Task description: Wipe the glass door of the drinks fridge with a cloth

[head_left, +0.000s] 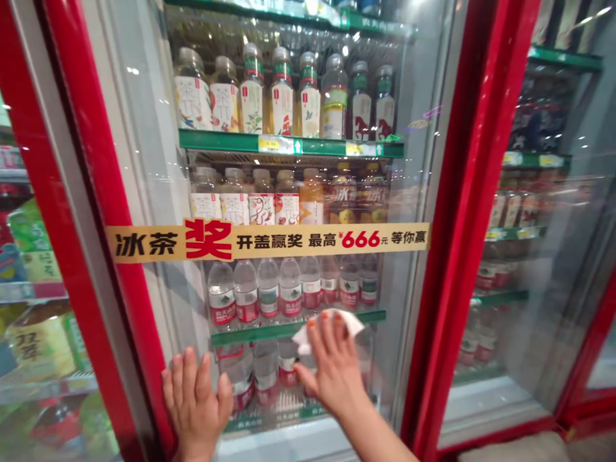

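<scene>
Right hand (337, 372): fingers spread, not clenched, looks to be pinning a white cloth (353, 323) flat against the glass door (409, 276) of a drinks cooler. Cloth sits below the yellow strip (269, 241), in front of the green shelf edge (260, 333) under the water bottles (290, 289). Left hand (196, 404): empty, open, palm toward the glass, just beside the red frame (113, 199); looks like a brace, can't confirm full contact. Step in hand, my read: cloth-on-glass contact, either pressing or mid-stroke, can't tell which. Any slide from here calls for even pressure through flat fingers, cloth kept under the fingertips, and care at the strip's lower edge so it doesn't catch.
</scene>
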Available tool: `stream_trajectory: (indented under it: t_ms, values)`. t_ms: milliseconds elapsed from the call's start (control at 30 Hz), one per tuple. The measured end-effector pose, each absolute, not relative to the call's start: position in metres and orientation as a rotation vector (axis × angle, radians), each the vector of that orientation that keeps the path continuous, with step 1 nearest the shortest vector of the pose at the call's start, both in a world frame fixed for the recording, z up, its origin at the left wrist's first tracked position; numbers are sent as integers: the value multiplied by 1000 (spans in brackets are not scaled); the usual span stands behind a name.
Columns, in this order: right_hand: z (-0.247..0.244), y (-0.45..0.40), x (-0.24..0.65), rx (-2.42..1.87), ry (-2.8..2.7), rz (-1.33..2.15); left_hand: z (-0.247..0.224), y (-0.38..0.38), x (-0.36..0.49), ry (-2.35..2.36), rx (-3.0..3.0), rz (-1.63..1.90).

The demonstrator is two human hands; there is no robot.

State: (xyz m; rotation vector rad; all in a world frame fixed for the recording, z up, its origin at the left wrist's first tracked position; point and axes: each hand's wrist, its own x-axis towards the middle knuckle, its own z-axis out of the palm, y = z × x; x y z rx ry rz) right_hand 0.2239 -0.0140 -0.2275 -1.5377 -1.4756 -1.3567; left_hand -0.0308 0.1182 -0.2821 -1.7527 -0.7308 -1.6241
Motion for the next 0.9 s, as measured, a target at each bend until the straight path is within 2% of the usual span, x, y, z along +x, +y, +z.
stream_trajectory:
  t_ms: [133, 233, 367, 433, 533, 633, 767, 833, 900]
  values:
    - [-202, -30, 277, -1721, -970, -1105, -285, 121, -32, -736, -1764, -1579]
    - [-189, -16, 245, -1644, -1121, -1146, -287, 122, -32, -736, -1755, -1588]
    - [-218, -15, 227, -1483, -1606, -1334, -290, 124, -34, -733, -1758, -1619]
    - [-219, -26, 255, -1608, -1408, -1280, -292, 126, -35, -730, -1767, -1622]
    - [-186, -34, 290, -1740, -983, -1124, -295, 130, -35, -740, -1771, -1636]
    - [-167, -18, 268, -1689, -1063, -1159, -298, 131, -34, -777, -1766, -1656]
    - [-224, -18, 228, -1483, -1653, -1317, -299, 128, -35, -841, -1784, -1638]
    - [-251, -34, 242, -1517, -1643, -1313, -300, 127, -35, -898, -1818, -1600]
    - [-252, -46, 268, -1643, -1399, -1218, -300, 126, -36, -916, -1834, -1566]
